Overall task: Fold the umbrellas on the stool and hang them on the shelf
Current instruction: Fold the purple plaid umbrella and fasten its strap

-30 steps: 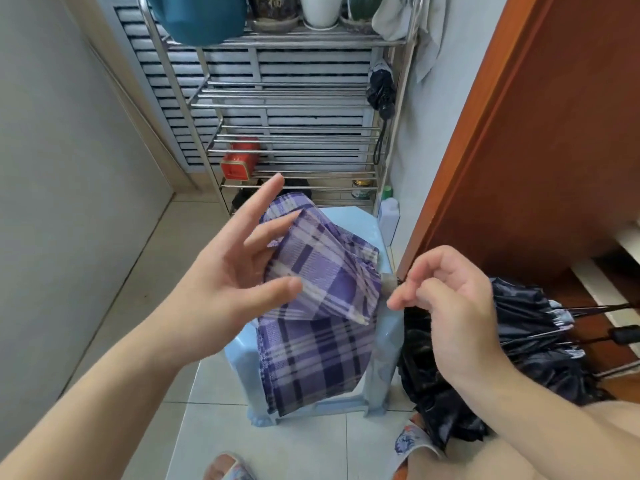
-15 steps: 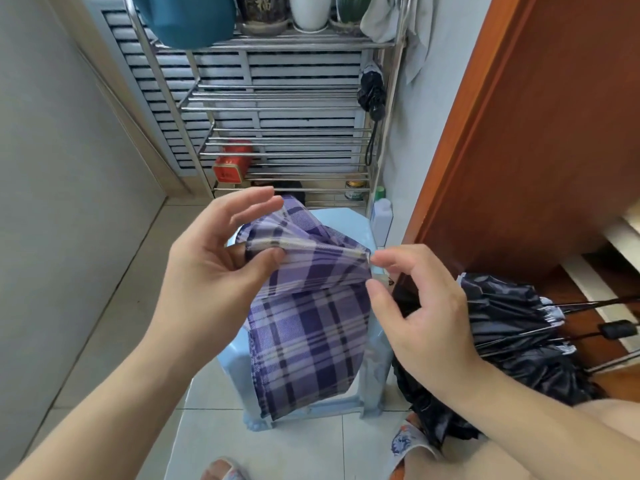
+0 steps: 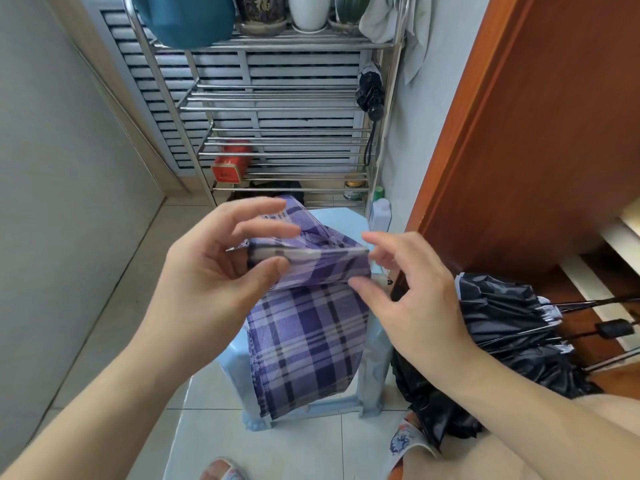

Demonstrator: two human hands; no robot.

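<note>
The left hand (image 3: 211, 271) pinches a fold of the plaid umbrella (image 3: 308, 327) between thumb and curled fingers, palm turned toward the camera, forearm rising from the lower left. The right hand (image 3: 412, 306) comes in from the lower right; its thumb and forefinger close on the other end of the same fold, the remaining fingers spread and relaxed above it. Between the two hands the fold runs level as a pale band — below it the purple-and-white cloth hangs loose in front of the stool (image 3: 372, 368), a pale blue plastic one standing on the tiled floor (image 3: 214, 434).

Just right of the stool, against the wooden door (image 3: 540, 140), a black umbrella (image 3: 498, 327) lies half collapsed, its ribs and handle pointing right.

Behind the stool stands the steel shelf (image 3: 277, 98). Its top tier carries a teal tub (image 3: 183, 19), a dark pot (image 3: 261, 10) with a gold character on it, a white pot (image 3: 309, 10) and a green-striped pot (image 3: 348, 10); what they hold is cut off by the frame edge. A folded black umbrella (image 3: 370, 93) hangs by its strap from the shelf's right post, beside a pale cloth (image 3: 412, 32). Lower down sit a red tin (image 3: 230, 164) — its label too small to read — and a small jar (image 3: 354, 190). A white bottle (image 3: 380, 213) stands on the floor at the shelf's right foot.
</note>
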